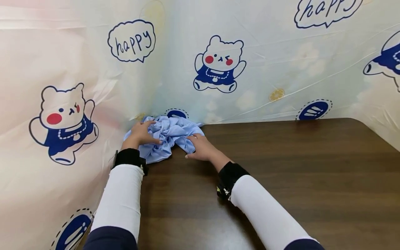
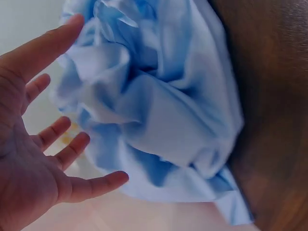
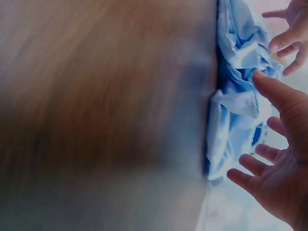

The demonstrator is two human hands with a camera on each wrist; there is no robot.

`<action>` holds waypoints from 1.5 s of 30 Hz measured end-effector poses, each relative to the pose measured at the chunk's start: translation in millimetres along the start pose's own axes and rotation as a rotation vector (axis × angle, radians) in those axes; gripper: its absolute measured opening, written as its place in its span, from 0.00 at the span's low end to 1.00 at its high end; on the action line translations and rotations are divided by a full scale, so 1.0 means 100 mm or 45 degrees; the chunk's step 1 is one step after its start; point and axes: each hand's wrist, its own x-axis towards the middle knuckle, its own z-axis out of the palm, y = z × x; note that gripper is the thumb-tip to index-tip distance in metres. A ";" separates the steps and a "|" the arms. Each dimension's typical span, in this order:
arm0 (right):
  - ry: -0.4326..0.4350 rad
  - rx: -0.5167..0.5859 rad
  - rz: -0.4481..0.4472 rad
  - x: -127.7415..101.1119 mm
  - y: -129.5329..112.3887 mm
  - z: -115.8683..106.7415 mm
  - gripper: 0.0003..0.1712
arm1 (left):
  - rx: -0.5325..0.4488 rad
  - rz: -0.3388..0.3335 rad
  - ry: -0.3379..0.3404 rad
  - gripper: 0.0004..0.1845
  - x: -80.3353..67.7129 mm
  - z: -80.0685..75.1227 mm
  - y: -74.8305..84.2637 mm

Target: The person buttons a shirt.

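We locate the light blue cloth at the rear left edge of the dark wooden worktop, bunched into a crumpled heap of deep folds. Its far side lies against the printed plastic sheet that stands behind and to the left of the worktop. In the left wrist view the cloth fills the centre, with one edge lapping onto the wood grain; in the right wrist view the cloth appears as a narrow band along the worktop edge, and the worktop itself is blurred.

Our left hand rests on the left part of the heap. The left wrist view shows this left hand with the palm facing the cloth and the fingers spread and straight; their tips are at the fabric, and none curl round a fold. Our right hand lies on the near right corner of the cloth, partly on the worktop. In the right wrist view the right hand is likewise released, with fingers splayed just beside the fabric and grasping nothing.

Both forearms wear white sleeves with a black band at each wrist. The sheet carries cartoon bears in blue clothing and speech bubbles reading "happy".
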 end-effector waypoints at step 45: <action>-0.392 -0.423 -0.128 -0.24 0.31 -0.19 0.17 | 0.249 0.133 -0.387 0.47 -0.04 0.76 0.48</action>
